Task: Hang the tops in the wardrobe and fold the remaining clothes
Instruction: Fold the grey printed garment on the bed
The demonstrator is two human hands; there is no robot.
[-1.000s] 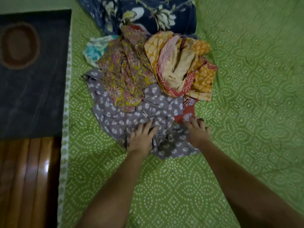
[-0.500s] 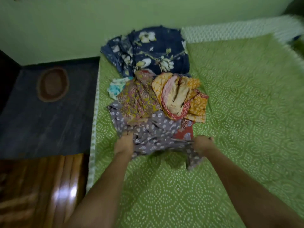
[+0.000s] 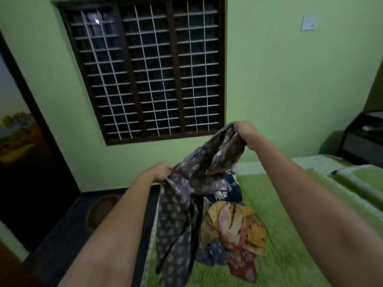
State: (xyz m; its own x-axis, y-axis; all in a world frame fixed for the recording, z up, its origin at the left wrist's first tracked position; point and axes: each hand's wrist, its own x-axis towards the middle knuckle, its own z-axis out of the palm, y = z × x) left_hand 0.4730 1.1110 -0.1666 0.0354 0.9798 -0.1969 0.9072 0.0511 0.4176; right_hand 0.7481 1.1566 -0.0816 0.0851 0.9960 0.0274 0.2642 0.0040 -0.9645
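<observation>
You can't see the fingertips of either hand: the left hand (image 3: 160, 170) and right hand (image 3: 244, 131) bury them in the grey printed garment (image 3: 182, 206), whose lower end runs off the bottom edge. It also hides part of the clothes pile (image 3: 238, 230), which is motion-blurred, so you can't tell its pieces apart.

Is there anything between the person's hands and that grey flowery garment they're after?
Nothing visible. Both hands already grip the grey printed garment: the left hand at one upper edge, the right hand higher up at the other. It hangs lifted above the pile of clothes on the bed. No wardrobe can be clearly made out.
</observation>
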